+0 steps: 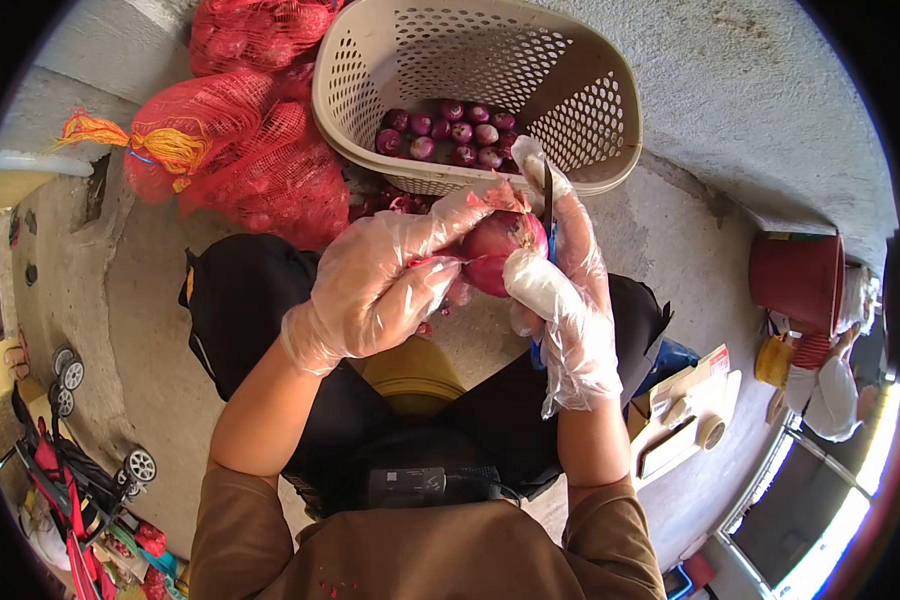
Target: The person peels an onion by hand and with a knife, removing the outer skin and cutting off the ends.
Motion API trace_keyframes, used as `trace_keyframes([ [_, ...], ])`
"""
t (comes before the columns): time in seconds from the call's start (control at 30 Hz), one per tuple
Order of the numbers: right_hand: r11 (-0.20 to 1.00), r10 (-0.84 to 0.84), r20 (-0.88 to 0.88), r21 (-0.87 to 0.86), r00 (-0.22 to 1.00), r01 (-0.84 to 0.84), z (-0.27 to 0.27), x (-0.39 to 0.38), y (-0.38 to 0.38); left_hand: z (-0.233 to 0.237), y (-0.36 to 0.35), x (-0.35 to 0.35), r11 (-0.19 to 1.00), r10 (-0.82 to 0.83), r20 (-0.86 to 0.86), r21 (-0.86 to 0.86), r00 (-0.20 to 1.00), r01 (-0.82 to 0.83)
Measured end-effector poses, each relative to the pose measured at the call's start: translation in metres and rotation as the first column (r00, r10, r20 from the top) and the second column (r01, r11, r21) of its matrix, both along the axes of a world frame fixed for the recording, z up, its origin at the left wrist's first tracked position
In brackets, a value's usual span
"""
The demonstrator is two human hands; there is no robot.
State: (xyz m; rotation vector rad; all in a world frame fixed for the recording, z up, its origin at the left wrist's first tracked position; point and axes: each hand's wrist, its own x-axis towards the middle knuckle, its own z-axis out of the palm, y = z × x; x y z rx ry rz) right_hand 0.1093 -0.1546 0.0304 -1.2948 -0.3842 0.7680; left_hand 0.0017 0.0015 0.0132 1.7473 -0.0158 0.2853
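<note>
A red onion (492, 250) with loose papery skin at its top is between my two gloved hands. My left hand (385, 275), in a clear plastic glove, grips it from the left, fingers and thumb pinching its side and skin. My right hand (565, 290), gloved too, is closed round a knife (548, 200) whose dark blade points up beside the onion; its thumb rests on the onion. Just beyond my hands stands a beige perforated basket (480, 185) with several peeled purple onions (461, 132) at its bottom.
Red mesh sacks (260, 150) of onions lie left of the basket. Loose skins lie on the floor below it. A yellow container (413, 375) is between my legs. Cardboard (680, 415) and a dark red bin (796, 280) are at the right, a stroller (70, 470) at the lower left.
</note>
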Motion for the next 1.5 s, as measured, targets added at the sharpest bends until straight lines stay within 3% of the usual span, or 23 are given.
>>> trace_keyframes([
  [0.2, 0.992, 0.105, -0.017, 0.064, 0.994, -0.104, 0.001, 0.005, -0.007, 0.022, -0.001, 0.000, 0.942, 0.010, -0.188, -0.328, 0.982, -0.072],
  [0.33, 0.994, 0.099, -0.055, 0.054, 0.994, -0.097, -0.001, 0.005, -0.009, 0.012, -0.002, 0.001, 0.848, 0.135, -0.171, -0.489, 0.976, -0.203],
  [0.43, 0.991, 0.090, -0.039, 0.104, 0.995, -0.085, -0.010, 0.006, -0.013, 0.002, -0.002, 0.001, 0.915, 0.100, -0.056, -0.388, 0.993, -0.114],
  [0.57, 0.994, 0.064, -0.023, 0.085, 0.998, -0.062, 0.006, 0.003, -0.003, 0.003, -0.004, 0.003, 0.980, 0.132, 0.025, -0.151, 0.991, -0.127],
  [0.7, 0.995, 0.076, 0.073, 0.059, 0.994, -0.080, 0.000, 0.004, -0.003, -0.006, -0.009, 0.004, 0.956, 0.200, -0.017, -0.217, 0.980, -0.199],
  [0.73, 0.994, 0.089, 0.107, 0.046, 0.990, -0.094, -0.003, 0.005, -0.004, -0.014, -0.009, 0.007, 0.958, 0.272, 0.115, -0.124, 0.956, -0.258],
  [0.8, 0.992, 0.117, 0.174, 0.018, 0.978, -0.121, -0.008, 0.008, -0.007, -0.016, -0.005, 0.004, 0.953, 0.261, 0.065, -0.174, 0.963, -0.246],
  [0.87, 0.989, 0.137, 0.160, 0.036, 0.978, -0.144, -0.006, 0.007, -0.007, -0.015, -0.006, 0.007, 0.931, 0.291, 0.078, -0.254, 0.953, -0.263],
  [0.97, 0.985, 0.154, 0.160, 0.048, 0.975, -0.163, -0.005, 0.009, -0.007, -0.014, -0.003, 0.003, 0.953, 0.265, -0.008, -0.150, 0.964, -0.263],
  [1.07, 0.986, 0.134, 0.108, 0.080, 0.985, -0.143, -0.001, 0.008, -0.008, -0.007, -0.008, 0.002, 0.885, 0.263, -0.129, -0.362, 0.956, -0.293],
  [1.2, 0.979, 0.129, -0.047, 0.162, 0.991, -0.120, 0.009, 0.005, -0.006, -0.013, -0.006, 0.003, 0.905, 0.293, -0.048, -0.309, 0.955, -0.293],
  [1.4, 0.974, 0.119, -0.083, 0.201, 0.989, -0.100, 0.006, 0.005, -0.006, -0.011, -0.008, 0.004, 0.894, 0.378, -0.019, -0.252, 0.925, -0.371],
  [1.5, 0.974, 0.132, -0.021, 0.189, 0.991, -0.126, 0.008, 0.006, -0.006, -0.014, -0.005, 0.005, 0.909, 0.375, 0.000, -0.196, 0.927, -0.367],
])
